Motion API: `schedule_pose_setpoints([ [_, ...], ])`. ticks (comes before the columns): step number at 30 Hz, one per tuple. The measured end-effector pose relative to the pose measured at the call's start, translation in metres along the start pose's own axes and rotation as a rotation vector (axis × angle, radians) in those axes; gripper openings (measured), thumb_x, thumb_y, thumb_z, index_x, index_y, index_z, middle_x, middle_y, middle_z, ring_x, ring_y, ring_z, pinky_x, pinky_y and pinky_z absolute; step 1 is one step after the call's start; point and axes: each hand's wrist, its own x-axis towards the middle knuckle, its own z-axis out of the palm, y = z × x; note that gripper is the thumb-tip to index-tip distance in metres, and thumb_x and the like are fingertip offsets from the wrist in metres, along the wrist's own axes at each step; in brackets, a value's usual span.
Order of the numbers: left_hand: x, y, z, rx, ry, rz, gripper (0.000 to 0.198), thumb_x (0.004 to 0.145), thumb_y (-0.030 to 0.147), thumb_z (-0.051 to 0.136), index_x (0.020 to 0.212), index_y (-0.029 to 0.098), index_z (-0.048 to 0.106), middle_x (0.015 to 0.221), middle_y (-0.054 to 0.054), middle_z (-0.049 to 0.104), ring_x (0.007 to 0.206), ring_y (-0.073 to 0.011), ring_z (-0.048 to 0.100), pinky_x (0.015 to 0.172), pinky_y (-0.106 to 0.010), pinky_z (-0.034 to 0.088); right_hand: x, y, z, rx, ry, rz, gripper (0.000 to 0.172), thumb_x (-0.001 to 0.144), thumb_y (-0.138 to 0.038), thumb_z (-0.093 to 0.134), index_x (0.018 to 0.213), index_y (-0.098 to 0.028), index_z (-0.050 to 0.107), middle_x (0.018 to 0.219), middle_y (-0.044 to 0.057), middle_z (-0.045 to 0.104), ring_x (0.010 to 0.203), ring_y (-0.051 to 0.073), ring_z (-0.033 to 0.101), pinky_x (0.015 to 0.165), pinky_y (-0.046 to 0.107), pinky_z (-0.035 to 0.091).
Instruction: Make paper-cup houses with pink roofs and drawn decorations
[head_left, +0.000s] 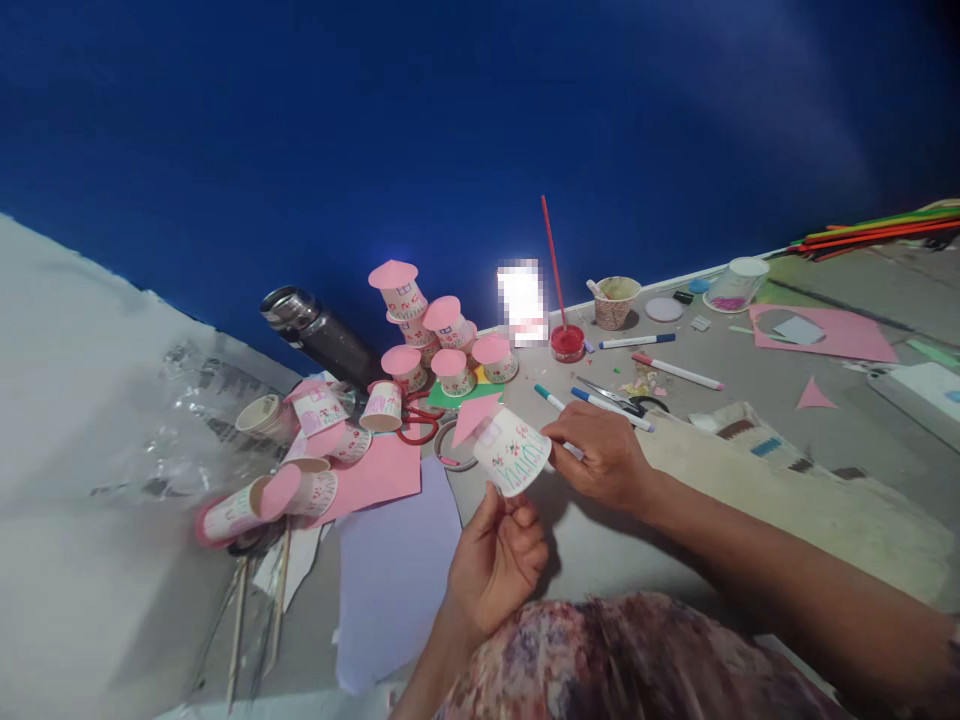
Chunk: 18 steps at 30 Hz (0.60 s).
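A white paper cup [514, 452] with drawn flowers, grass and a window lies tilted between my hands. It wears a pink paper cone [474, 420] like a roof, pointing left. From below, my left hand [501, 560] pinches the cup's rim between thumb and fingers. My right hand [604, 452] grips the rim from the right side. Beyond them stand several similar cups with pink cone tops, among them a stacked tower [403, 298]. A roll of tape [455, 445] and red-handled scissors [421, 418] lie just left of the held cup.
More decorated cups [304, 490] lie tipped at the left on pink paper [382, 470], near a dark bottle [319, 335]. A lilac sheet [394, 580] lies in front. Markers [679, 371], black-handled scissors [611, 396] and a stained cloth [787, 480] are at right. A blue wall stands behind.
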Motion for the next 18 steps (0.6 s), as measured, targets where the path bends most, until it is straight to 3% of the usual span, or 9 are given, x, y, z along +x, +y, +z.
schedule_pose_setpoints([
  [6, -0.001, 0.0, -0.006, 0.2, 0.007, 0.046, 0.032, 0.081, 0.037, 0.091, 0.075, 0.013, 0.072, 0.063, 0.001, 0.062, 0.053, -0.0089, 0.054, 0.053, -0.021, 0.044, 0.005, -0.001, -0.001, 0.093, -0.064, 0.333, 0.026, 0.093, -0.02, 0.062, 0.067, -0.021, 0.064, 0.065, 0.0, 0.071, 0.059, 0.014, 0.059, 0.061, 0.028, 0.035],
  [9, -0.002, 0.0, -0.004, 0.267, 0.1, 0.131, 0.035, 0.072, 0.037, 0.097, 0.072, 0.013, 0.072, 0.062, 0.001, 0.062, 0.052, -0.0089, 0.054, 0.053, -0.022, 0.044, 0.004, -0.002, 0.001, -0.013, -0.013, 0.302, 0.025, 0.092, -0.022, 0.063, 0.067, -0.021, 0.063, 0.065, 0.001, 0.07, 0.061, 0.014, 0.058, 0.062, 0.029, 0.033],
  [13, 0.0, 0.004, 0.006, 0.456, 0.231, 0.371, 0.04, 0.067, 0.043, 0.1, 0.076, 0.013, 0.075, 0.068, 0.0, 0.067, 0.055, -0.0093, 0.058, 0.056, -0.022, 0.048, 0.002, -0.002, 0.003, -0.126, -0.033, 0.258, 0.023, 0.09, -0.021, 0.066, 0.067, -0.02, 0.065, 0.065, 0.001, 0.068, 0.061, 0.014, 0.057, 0.061, 0.03, 0.029],
  [16, 0.004, 0.007, 0.018, 0.536, 0.26, 0.517, 0.045, 0.066, 0.045, 0.1, 0.089, 0.013, 0.08, 0.074, -0.001, 0.07, 0.057, -0.0078, 0.058, 0.057, -0.02, 0.049, 0.0, -0.002, 0.003, -0.229, -0.049, 0.2, 0.02, 0.089, -0.019, 0.067, 0.069, -0.02, 0.067, 0.065, 0.002, 0.068, 0.061, 0.015, 0.056, 0.061, 0.032, 0.025],
  [18, 0.008, 0.007, 0.027, 0.479, 0.243, 0.521, 0.049, 0.062, 0.043, 0.102, 0.094, 0.014, 0.08, 0.077, 0.001, 0.07, 0.055, -0.0053, 0.055, 0.055, -0.018, 0.047, 0.0, -0.004, 0.002, -0.32, -0.021, 0.087, 0.022, 0.091, -0.018, 0.065, 0.069, -0.019, 0.067, 0.063, 0.003, 0.067, 0.062, 0.016, 0.055, 0.062, 0.033, 0.025],
])
